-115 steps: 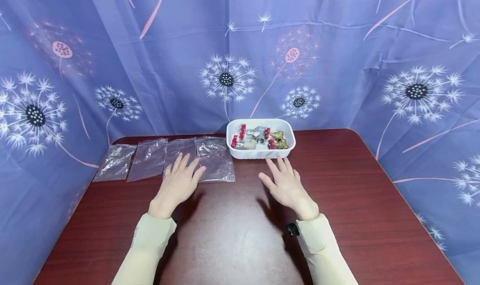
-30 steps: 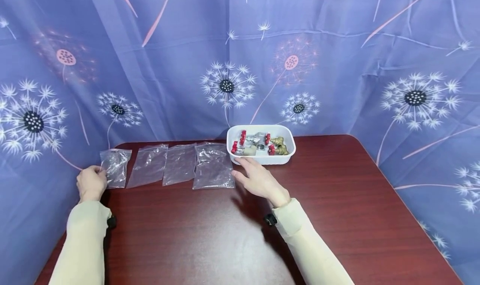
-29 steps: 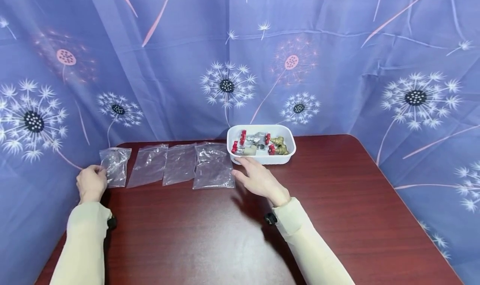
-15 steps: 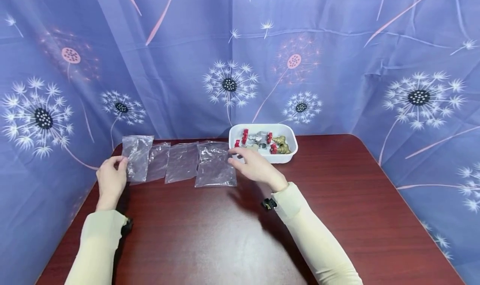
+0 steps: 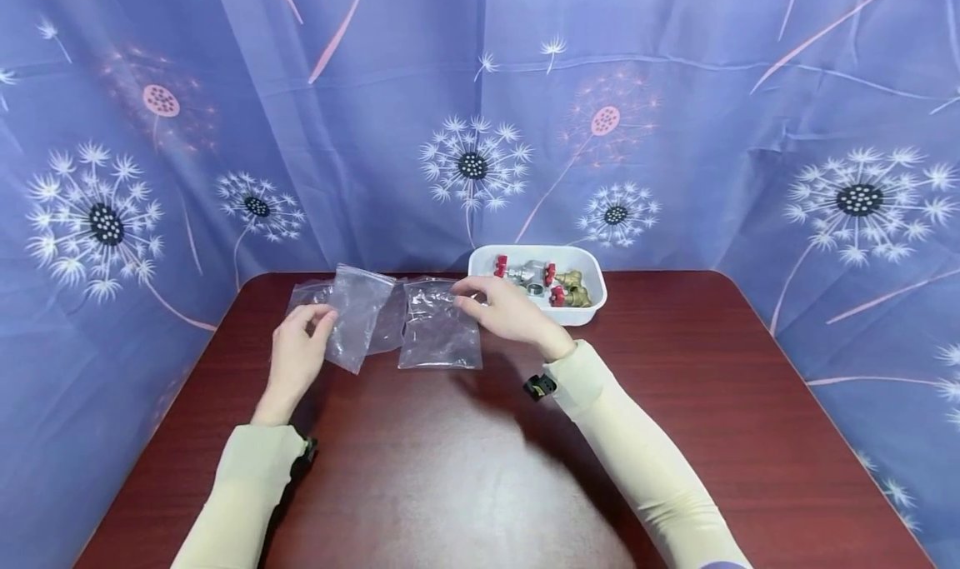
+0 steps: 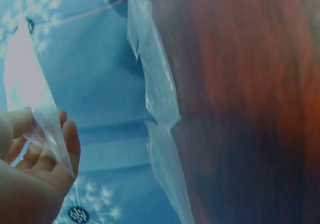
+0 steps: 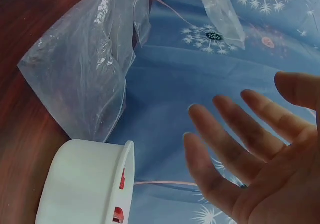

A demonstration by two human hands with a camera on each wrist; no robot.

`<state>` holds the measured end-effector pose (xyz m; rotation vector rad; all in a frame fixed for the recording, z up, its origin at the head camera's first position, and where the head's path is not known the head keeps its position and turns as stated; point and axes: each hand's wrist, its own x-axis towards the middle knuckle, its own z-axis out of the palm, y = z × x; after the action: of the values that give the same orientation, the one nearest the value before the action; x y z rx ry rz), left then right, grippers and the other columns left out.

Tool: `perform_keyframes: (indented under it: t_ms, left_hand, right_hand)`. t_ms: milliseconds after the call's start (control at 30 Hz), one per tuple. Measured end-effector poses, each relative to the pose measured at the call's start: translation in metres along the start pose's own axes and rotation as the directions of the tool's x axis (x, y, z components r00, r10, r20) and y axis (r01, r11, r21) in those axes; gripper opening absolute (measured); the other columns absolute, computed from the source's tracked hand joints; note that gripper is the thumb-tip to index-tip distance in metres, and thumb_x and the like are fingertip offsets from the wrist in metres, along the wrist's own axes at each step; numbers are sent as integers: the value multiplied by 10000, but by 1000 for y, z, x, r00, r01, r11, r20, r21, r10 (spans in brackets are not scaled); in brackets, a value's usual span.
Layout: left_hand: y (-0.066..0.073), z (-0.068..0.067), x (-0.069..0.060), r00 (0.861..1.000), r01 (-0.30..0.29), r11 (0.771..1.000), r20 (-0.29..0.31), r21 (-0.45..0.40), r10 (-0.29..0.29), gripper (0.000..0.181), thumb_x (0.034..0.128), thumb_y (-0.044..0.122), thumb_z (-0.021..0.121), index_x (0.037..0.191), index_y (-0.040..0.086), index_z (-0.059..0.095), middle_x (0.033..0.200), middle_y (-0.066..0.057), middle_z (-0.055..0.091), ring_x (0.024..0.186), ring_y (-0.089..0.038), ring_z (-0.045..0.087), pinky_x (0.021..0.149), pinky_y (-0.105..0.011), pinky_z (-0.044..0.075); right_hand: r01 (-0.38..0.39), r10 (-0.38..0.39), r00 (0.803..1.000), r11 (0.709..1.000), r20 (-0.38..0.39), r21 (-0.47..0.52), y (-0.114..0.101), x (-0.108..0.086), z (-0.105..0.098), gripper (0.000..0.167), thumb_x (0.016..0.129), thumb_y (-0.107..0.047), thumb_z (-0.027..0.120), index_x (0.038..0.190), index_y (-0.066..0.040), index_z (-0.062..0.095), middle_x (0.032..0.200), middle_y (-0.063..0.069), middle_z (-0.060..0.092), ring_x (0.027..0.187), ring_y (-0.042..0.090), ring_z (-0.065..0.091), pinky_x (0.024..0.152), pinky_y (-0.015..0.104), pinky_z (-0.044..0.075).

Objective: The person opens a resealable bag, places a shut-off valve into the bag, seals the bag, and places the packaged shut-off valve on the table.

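My left hand [image 5: 296, 356] pinches a small clear zip-lock bag [image 5: 358, 315] by its left edge, thumb against fingers, and holds it up off the table; the left wrist view shows the bag [image 6: 30, 79] in the air. My right hand [image 5: 513, 312] hovers by the left end of a white plastic tray [image 5: 581, 317], fingers loosely bent with nothing in them, as the right wrist view confirms. In the tray lie red-handled valves, some brass [image 5: 576, 296], some silver [image 5: 534, 273]. The right hand hides part of the tray's left end.
The largest clear bag [image 5: 438, 336] lies flat left of the tray. Two more clear bags, one at the left [image 5: 303, 290] and one in the middle [image 5: 390, 327], are partly covered by the lifted bag. A flowered blue curtain [image 5: 360, 177] borders the dark red table [image 5: 420, 452].
My left hand has picked up the leftmost bag and carried it right, over the other bags. The right hand has moved left from the tray's front and stays near its left end.
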<state>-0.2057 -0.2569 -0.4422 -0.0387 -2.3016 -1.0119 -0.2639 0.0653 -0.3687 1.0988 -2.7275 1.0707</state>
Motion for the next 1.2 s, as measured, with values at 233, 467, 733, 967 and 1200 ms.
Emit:
perform_keyframes:
  t_ms: [233, 467, 733, 967, 1200]
  left_hand:
    - [20, 13, -9, 994, -85, 992, 61, -90, 90, 111, 926, 102, 683, 1001, 27, 717, 870, -61, 660, 755, -146, 546, 638, -203, 388]
    - [40, 25, -20, 985, -134, 973, 85, -190, 152, 70, 908, 67, 697, 969, 51, 728, 915, -15, 674, 787, -114, 581, 673, -163, 430]
    - [55, 39, -36, 981, -132, 961, 105, -245, 162, 63, 884, 74, 730, 940, 103, 739, 917, 53, 673, 818, -111, 614, 683, -186, 469]
    - [67, 53, -47, 975, -176, 945, 84, -274, 206, 60, 878, 87, 741, 932, 112, 736, 915, 52, 680, 852, -120, 625, 733, -277, 476]
    - [80, 61, -53, 973, -136, 931, 131, -339, 190, 74, 906, 111, 712, 978, 100, 715, 922, 29, 656, 795, -130, 616, 673, -280, 504]
  right_hand:
    - [-67, 57, 995, 989, 78, 135, 9, 8, -7, 248, 994, -194, 570, 1178, -65, 674, 974, 23, 695, 847, 159, 668, 860, 318, 478]
    - [-221, 161, 955, 947, 249, 235, 7, 12, -5, 249, 1019, -186, 534, 1207, -68, 646, 988, 85, 711, 759, 158, 678, 677, 304, 545]
    - [-222, 154, 955, 937, 252, 268, 3, 15, 0, 323, 1040, -354, 470, 1023, -117, 689, 844, 45, 677, 756, 216, 664, 690, 395, 558]
    - [-127, 55, 964, 955, 261, 270, 4, 11, -11, 233, 1005, -247, 564, 843, -118, 669, 715, 95, 601, 672, 249, 576, 651, 379, 509]
    - [-5, -43, 959, 986, 281, 169, 6, 6, -15, 334, 971, -150, 553, 640, -169, 508, 574, -48, 451, 549, 82, 415, 569, 262, 365]
